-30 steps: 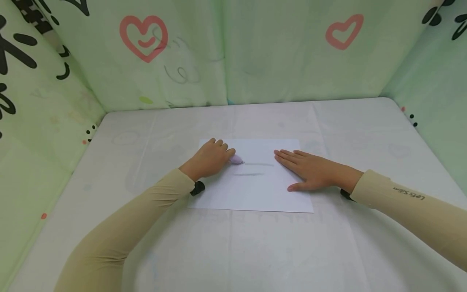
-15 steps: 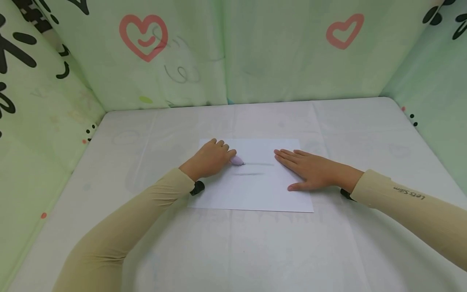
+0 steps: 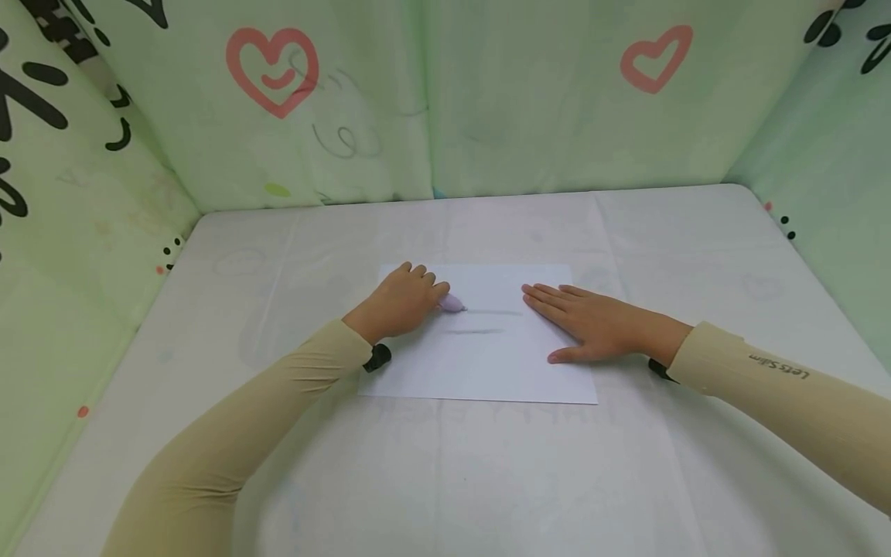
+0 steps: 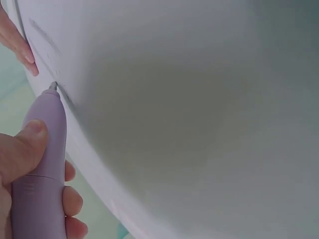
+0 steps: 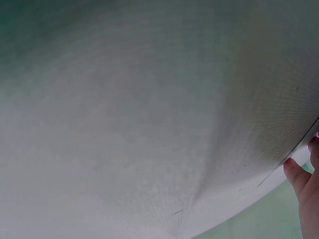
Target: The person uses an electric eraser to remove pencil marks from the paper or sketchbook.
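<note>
My left hand (image 3: pixel 402 303) grips a thick lilac electric eraser (image 4: pixel 49 134), thumb on one side and fingers curled round the other. Its narrow grey tip points right and meets the left end of a thin grey line (image 3: pixel 496 312) on a white sheet of paper (image 3: pixel 480 375). In the left wrist view, small dark specks lie around that tip. Below is a second, roughly parallel grey line (image 3: pixel 473 332). My right hand (image 3: pixel 592 321) lies flat on the sheet's right side, fingers straight, thumb spread apart. Only its thumb (image 5: pixel 297 177) and part of a finger show in the right wrist view.
A white cloth with fold creases covers the table (image 3: pixel 529 480). Green printed curtains (image 3: pixel 515 116) with hearts and black marks stand behind the table and along both sides. Black wrist straps (image 3: pixel 378 358) show at both sleeve cuffs.
The left hand and the eraser's tip shift only very slightly, right and then back, at the upper line's left end. My right hand keeps its place on the paper.
</note>
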Tool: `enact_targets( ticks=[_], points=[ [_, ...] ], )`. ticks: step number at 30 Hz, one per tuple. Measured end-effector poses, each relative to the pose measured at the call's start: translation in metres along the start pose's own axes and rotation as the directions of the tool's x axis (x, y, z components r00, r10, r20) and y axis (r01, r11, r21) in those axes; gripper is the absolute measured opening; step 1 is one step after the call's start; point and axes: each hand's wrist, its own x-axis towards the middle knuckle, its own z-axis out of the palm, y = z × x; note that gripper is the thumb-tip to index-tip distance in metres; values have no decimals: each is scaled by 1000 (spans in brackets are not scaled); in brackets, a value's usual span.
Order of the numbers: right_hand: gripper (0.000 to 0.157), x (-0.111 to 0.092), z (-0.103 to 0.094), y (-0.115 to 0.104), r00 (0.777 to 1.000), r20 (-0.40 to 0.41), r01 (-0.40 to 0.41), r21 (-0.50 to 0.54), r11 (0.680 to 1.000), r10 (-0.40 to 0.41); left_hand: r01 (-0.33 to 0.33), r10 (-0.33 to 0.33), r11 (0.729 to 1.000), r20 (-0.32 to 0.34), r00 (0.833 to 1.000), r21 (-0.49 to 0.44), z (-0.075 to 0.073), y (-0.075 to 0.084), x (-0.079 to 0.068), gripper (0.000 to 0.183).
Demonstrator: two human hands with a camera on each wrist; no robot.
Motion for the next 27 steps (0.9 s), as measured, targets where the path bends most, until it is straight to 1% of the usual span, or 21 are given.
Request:
enact_targets(
  ticks=[4, 8, 11, 17, 22, 27],
  points=[
    [91, 0, 1, 1, 1000, 3, -1, 2, 1000, 1, -9, 9, 1000, -10, 1000, -23, 1, 0, 0, 14],
    [91, 0, 0, 2, 1000, 7, -3, 2, 1000, 3, -7, 7, 999, 8, 1000, -33, 1, 0, 0, 16],
    [91, 1, 0, 1, 1000, 9, -5, 8, 1000, 5, 5, -5, 1000, 26, 1000, -10, 0, 0, 1, 16],
    [91, 1, -1, 0, 1000, 10, -5, 15, 1000, 5, -8, 7, 1000, 34, 999, 8, -1, 1, 1, 18],
    [91, 1, 0, 0, 1000, 4, -2, 11, 1000, 2, 15, -15, 1000, 32, 999, -9, 0, 1, 1, 18],
    [91, 1, 1, 1, 1000, 4, -2, 10, 1000, 2, -7, 8, 999, 27, 1000, -35, 0, 1, 2, 16]
  ],
)
